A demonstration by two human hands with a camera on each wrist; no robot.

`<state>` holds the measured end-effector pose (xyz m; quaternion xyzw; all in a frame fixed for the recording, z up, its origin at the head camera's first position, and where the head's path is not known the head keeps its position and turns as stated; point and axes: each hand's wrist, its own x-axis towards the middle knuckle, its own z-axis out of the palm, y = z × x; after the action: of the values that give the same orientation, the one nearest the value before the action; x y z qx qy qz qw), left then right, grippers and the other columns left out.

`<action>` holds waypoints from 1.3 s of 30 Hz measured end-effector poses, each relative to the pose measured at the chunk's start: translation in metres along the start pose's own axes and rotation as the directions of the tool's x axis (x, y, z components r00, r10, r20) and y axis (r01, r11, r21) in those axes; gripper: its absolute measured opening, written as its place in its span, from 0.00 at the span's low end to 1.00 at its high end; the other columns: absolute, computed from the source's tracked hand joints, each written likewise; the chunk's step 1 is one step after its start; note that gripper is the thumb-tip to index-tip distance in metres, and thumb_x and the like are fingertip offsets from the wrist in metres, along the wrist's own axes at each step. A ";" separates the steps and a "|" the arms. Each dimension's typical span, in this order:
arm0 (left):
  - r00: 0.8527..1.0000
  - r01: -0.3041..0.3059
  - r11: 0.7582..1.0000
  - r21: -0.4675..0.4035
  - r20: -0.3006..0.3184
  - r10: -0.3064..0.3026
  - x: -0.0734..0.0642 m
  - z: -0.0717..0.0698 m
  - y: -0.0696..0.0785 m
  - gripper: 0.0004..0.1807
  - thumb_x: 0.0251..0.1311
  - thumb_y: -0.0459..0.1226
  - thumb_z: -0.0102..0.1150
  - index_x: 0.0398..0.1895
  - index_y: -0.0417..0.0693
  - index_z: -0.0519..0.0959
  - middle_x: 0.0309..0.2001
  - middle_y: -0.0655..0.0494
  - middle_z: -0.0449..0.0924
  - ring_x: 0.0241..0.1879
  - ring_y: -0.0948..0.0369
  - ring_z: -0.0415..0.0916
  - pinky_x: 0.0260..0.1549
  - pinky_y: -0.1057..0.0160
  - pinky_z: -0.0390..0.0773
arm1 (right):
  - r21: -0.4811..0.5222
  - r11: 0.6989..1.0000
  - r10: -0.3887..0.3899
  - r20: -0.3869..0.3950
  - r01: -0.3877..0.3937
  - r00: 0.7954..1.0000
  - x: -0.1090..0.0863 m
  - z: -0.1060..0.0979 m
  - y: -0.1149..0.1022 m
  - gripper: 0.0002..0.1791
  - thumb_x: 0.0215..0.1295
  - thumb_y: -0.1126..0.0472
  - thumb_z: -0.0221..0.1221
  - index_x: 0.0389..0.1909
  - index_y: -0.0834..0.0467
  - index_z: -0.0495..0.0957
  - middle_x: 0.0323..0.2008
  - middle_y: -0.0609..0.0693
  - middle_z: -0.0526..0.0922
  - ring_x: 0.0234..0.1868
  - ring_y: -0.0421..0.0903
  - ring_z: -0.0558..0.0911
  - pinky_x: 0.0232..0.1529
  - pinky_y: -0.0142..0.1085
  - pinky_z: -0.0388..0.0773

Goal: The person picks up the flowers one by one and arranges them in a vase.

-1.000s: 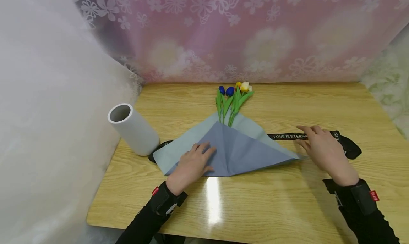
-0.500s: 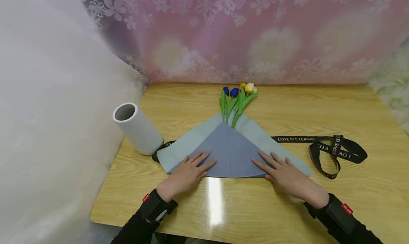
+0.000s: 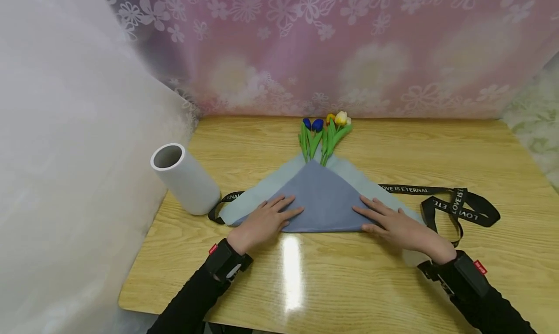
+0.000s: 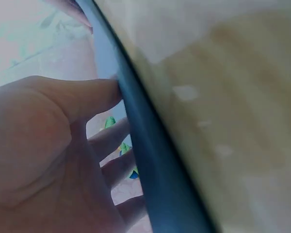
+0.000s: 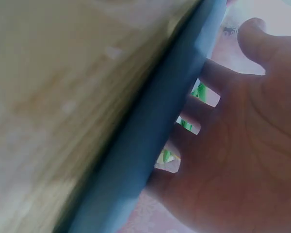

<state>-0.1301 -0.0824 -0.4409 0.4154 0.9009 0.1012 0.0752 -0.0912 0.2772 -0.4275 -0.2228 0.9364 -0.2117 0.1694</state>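
A sheet of wrapping paper (image 3: 323,198), blue-grey on its folded-up front flap and pale green-grey behind, lies on the table. Artificial tulips (image 3: 325,135), blue, white and yellow with green leaves, stick out past the flap's peak; their lower stems are hidden under it. My left hand (image 3: 264,222) rests on the flap's left part with fingers spread. In the left wrist view, its thumb (image 4: 94,94) meets the paper's folded edge (image 4: 145,141). The right hand (image 3: 395,227) lies with straight fingers on the flap's right part; the right wrist view shows its fingers (image 5: 196,111) reaching over the fold.
A black ribbon (image 3: 410,189) with white lettering runs behind the paper and loops on the right; its other end shows at left. A white cylindrical vase (image 3: 188,183) stands at the left. Pink floral cloth (image 3: 305,72) hangs behind the wooden table (image 3: 349,280).
My right hand has come from beside the ribbon onto the flap's right part, which now lies flatter. The paper's front edge and peak have shifted slightly away from me. The left hand stays on the paper.
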 end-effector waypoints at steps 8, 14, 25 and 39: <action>0.999 0.049 0.997 -0.058 0.014 -0.048 0.024 -0.007 -0.012 0.26 0.75 0.39 0.54 0.75 0.57 0.69 0.78 0.40 0.55 0.76 0.40 0.53 0.68 0.34 0.65 | -0.025 1.000 -0.017 -0.041 0.016 0.999 0.021 -0.010 0.015 0.30 0.79 0.46 0.51 0.75 0.56 0.66 0.77 0.67 0.53 0.72 0.72 0.61 0.64 0.74 0.60; 0.977 0.206 0.967 -0.152 -0.029 -0.213 0.042 -0.010 -0.023 0.44 0.64 0.47 0.67 0.80 0.53 0.57 0.75 0.33 0.55 0.71 0.35 0.58 0.64 0.40 0.72 | 0.005 0.999 0.032 -0.147 -0.032 0.989 0.035 -0.016 0.019 0.35 0.73 0.46 0.59 0.75 0.57 0.65 0.72 0.70 0.62 0.70 0.72 0.64 0.63 0.68 0.67; 0.903 0.222 0.721 -0.657 -0.140 -0.405 0.026 -0.034 -0.036 0.24 0.69 0.41 0.64 0.65 0.47 0.78 0.59 0.44 0.81 0.60 0.49 0.77 0.58 0.49 0.79 | 0.364 0.931 0.094 -0.335 0.037 0.938 0.013 -0.032 0.017 0.43 0.66 0.60 0.68 0.79 0.50 0.59 0.47 0.56 0.83 0.42 0.42 0.82 0.39 0.30 0.80; 0.990 -0.137 0.807 -0.575 -0.062 0.124 -0.066 0.007 -0.005 0.15 0.62 0.35 0.69 0.53 0.51 0.86 0.60 0.55 0.82 0.67 0.55 0.73 0.70 0.49 0.69 | -0.011 0.910 -0.411 -0.165 0.415 0.897 -0.058 0.011 0.008 0.25 0.59 0.72 0.69 0.54 0.47 0.85 0.52 0.44 0.81 0.53 0.44 0.77 0.50 0.34 0.80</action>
<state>-0.0899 -0.1352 -0.4455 0.4327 0.7978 0.3790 0.1808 -0.0405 0.3087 -0.4280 -0.3960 0.8759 -0.2716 0.0461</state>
